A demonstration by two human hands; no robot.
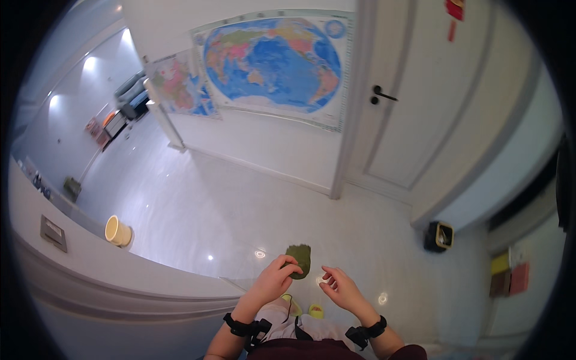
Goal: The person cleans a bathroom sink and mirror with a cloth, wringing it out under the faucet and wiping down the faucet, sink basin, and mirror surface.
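Observation:
My left hand (277,279) pinches a small dark green piece, like a leaf or scrap of cloth (300,258), held up in front of me above the floor. My right hand (339,288) hovers just to its right with fingers spread and curled, holding nothing that I can make out. Both wrists wear black straps. Below the hands I see my light trousers and yellow-green slippers (315,311).
Glossy white floor (240,204) stretches ahead. A white wall ledge curves on the left with a cream cup-shaped bin (117,231) by it. Two wall maps (273,63) hang ahead, a white door with a black handle (380,94) stands right, and a small black bin (439,236) sits near it.

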